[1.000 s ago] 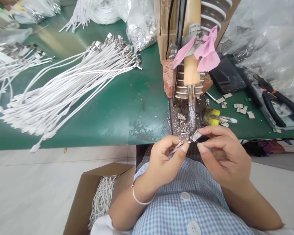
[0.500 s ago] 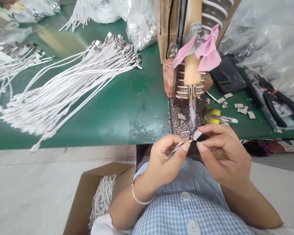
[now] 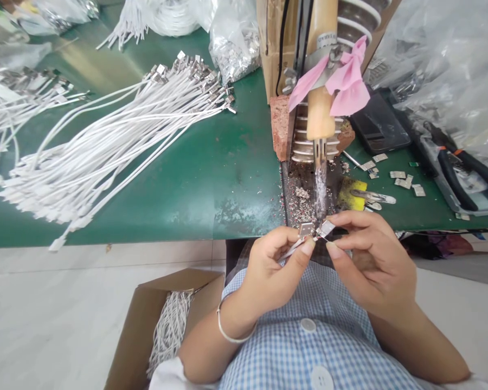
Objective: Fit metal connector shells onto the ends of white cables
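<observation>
My left hand (image 3: 274, 265) pinches the cable end (image 3: 299, 245), right hand (image 3: 370, 260) pinches a metal shell (image 3: 326, 227), both right under the soldering iron tip (image 3: 319, 187) so solder reaches.

Green-topped workbench (image 3: 211, 184) spanning the view, daylight glaring off its far left surface. Pale tiled floor (image 3: 65, 309) lying below. Open cardboard box (image 3: 146, 319) sitting on the floor.

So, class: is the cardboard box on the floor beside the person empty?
No: the cardboard box holds a bundle of white cords that shows through its open top.
</observation>
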Demonstrator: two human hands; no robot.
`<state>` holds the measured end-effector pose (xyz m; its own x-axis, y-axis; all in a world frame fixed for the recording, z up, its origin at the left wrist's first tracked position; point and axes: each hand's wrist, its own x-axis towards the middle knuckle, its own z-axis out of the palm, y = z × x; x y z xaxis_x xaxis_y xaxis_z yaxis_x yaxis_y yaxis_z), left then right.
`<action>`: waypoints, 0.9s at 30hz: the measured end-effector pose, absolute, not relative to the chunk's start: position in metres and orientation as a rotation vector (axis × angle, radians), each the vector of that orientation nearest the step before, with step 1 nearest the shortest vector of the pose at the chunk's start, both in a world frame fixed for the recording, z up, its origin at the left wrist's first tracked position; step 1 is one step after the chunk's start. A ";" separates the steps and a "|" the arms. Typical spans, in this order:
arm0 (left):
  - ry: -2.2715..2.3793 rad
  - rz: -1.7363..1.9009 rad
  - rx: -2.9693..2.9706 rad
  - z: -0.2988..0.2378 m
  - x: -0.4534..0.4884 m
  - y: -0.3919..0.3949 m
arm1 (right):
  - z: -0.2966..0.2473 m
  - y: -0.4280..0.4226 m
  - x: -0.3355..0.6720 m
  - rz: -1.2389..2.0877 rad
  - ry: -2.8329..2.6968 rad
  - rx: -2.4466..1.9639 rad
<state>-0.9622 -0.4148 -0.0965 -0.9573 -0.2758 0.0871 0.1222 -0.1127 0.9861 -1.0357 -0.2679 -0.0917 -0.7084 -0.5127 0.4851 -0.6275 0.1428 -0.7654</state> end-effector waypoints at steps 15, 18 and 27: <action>-1.938 -2.161 0.215 -0.098 -0.962 -0.415 | -0.094 -0.266 -1.036 1.694 -2.288 1.125; -1.932 -2.161 0.205 -0.099 -0.961 -0.415 | -0.095 -0.265 -1.035 1.762 -2.285 1.123; -1.961 -2.170 0.212 -0.102 -0.952 -0.417 | -0.095 -0.261 -1.032 1.958 -2.275 1.085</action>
